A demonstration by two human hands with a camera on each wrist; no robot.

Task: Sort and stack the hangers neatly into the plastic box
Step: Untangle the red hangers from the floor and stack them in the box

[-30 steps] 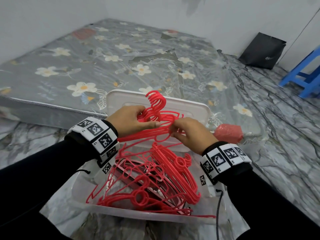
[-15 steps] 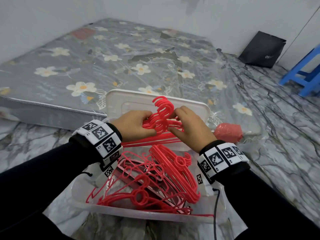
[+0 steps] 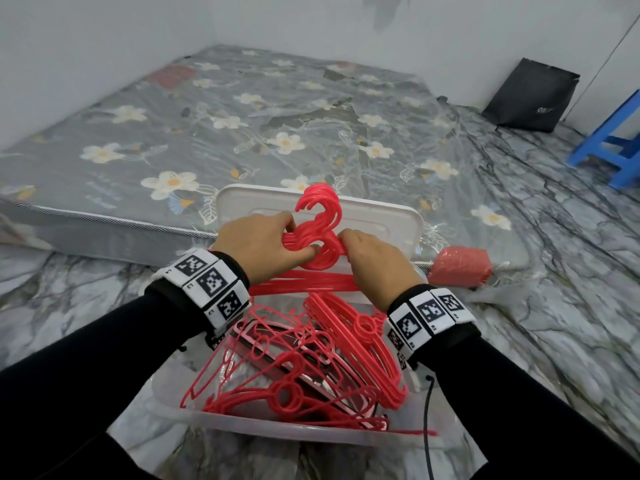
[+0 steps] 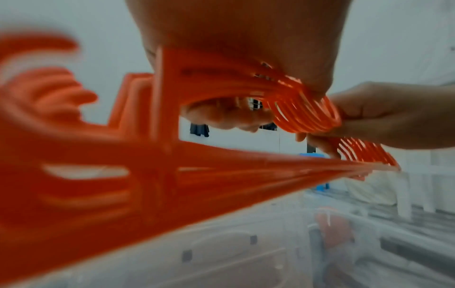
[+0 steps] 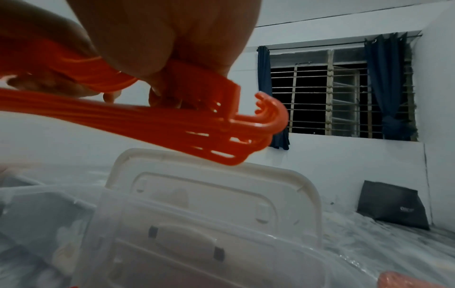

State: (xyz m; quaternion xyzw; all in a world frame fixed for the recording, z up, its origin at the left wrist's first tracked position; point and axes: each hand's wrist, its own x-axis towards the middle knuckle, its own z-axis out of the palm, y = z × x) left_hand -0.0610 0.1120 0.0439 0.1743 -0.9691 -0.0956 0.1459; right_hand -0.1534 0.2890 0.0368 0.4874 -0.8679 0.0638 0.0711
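Gripping hanger bundle (image 3: 317, 233) between left hand (image 3: 258, 242) and right hand (image 3: 375, 263), hooks up, bars crosswise

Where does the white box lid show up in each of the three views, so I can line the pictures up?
Head: the white lid stands upper centre, behind the bundle of red hangers that both hands hold.
Left wrist: blurred pale lid along the bottom, under the hangers.
Right wrist: the lid fills the lower middle, just below the hanger ends.
Shared landmark: the black bag by the wall, also in the right wrist view.
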